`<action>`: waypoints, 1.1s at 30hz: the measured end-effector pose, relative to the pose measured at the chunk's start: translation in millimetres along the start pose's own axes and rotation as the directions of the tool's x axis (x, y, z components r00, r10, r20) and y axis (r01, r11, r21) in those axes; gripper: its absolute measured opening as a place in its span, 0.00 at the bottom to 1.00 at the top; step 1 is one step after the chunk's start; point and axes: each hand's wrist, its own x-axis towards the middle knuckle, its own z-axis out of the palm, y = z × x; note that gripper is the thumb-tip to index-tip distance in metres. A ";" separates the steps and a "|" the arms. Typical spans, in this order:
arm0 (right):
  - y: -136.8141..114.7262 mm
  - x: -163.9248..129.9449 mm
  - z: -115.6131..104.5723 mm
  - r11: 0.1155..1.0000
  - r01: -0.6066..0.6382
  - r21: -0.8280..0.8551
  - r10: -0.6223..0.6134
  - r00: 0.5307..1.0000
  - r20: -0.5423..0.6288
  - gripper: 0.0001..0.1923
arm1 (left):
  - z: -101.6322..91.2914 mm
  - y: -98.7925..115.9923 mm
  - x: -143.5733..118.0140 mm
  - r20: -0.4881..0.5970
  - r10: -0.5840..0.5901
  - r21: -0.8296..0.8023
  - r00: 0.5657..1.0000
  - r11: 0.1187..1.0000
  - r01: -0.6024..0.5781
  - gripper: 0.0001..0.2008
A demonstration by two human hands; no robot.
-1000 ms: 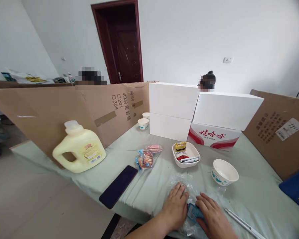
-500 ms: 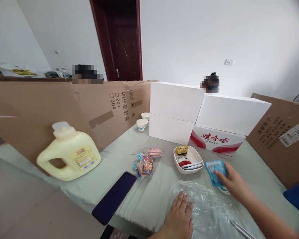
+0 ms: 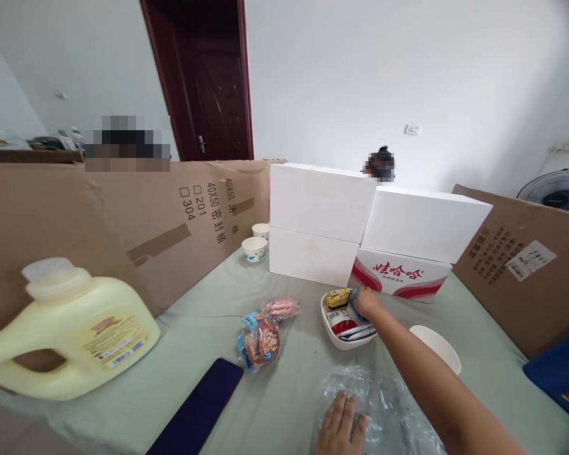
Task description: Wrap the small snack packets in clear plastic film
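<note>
My right hand (image 3: 370,304) is closed on a blue packet (image 3: 357,306), mostly covered by the fingers, at the right side of a white bowl (image 3: 346,344). Inside that bowl lie a yellow snack packet (image 3: 337,299), a red-and-white packet (image 3: 342,323) and some flat sachets (image 3: 360,332). My left hand (image 3: 341,424) rests flat with fingers spread on a clear plastic bag (image 3: 384,404) near the table's front edge. Partly behind my right forearm is a white dish (image 3: 439,347).
Wrapped snacks (image 3: 263,338) lie left of the bowl, with a dark phone (image 3: 201,404) nearer me. A yellow jug (image 3: 85,341) stands at the left. White boxes (image 3: 317,221), paper cups (image 3: 255,249) and brown cardboard (image 3: 180,215) line the back. Two people sit beyond.
My right hand has carried the blue packet left and away from me to the bowl, uncovering the white dish. My left hand stays on the plastic bag. The view has shifted.
</note>
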 end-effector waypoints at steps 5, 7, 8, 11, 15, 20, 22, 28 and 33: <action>5.9 1.6 -5.1 0.996 -0.008 -0.088 0.007 1.000 -0.013 0.20 | -8.2 0.5 1.0 0.074 0.002 -0.057 0.997 0.998 0.002 0.20; 9.4 -1.9 -13.7 0.997 0.013 -0.070 -0.014 1.000 -0.015 0.23 | -22.8 1.8 5.4 0.165 -0.010 -0.103 0.986 0.994 0.028 0.23; 10.2 -6.0 -18.8 0.998 0.028 -0.052 -0.029 0.999 -0.018 0.24 | -31.6 2.6 8.3 0.220 -0.018 -0.125 0.975 0.991 0.047 0.24; 6.6 -34.3 -32.5 0.992 0.125 0.025 -0.124 0.992 -0.019 0.22 | -57.8 5.3 18.6 0.382 -0.038 -0.185 0.923 0.976 0.116 0.26; -3.6 -115.9 -33.7 0.911 0.377 0.169 -0.391 0.918 0.064 0.18 | -78.9 8.1 31.8 0.507 -0.094 -0.200 0.857 0.954 0.223 0.25; 20.2 -226.3 -11.4 0.754 0.564 0.337 -0.645 0.730 0.224 0.30 | -94.4 11.1 45.2 0.620 -0.134 -0.155 0.773 0.945 0.289 0.28; 43.0 -255.7 -6.2 0.771 0.532 0.350 -0.625 0.738 0.255 0.37 | -106.2 12.5 52.4 0.666 -0.159 -0.102 0.729 0.949 0.300 0.28; 97.4 -307.2 -4.3 0.847 0.437 0.303 -0.515 0.818 0.258 0.16 | -144.7 12.7 99.7 0.747 -0.320 0.168 0.583 0.939 0.300 0.23; 99.5 -323.4 8.2 0.828 0.487 0.279 -0.537 0.831 0.145 0.07 | -129.0 10.0 132.5 0.753 -0.219 0.128 0.620 0.974 0.188 0.20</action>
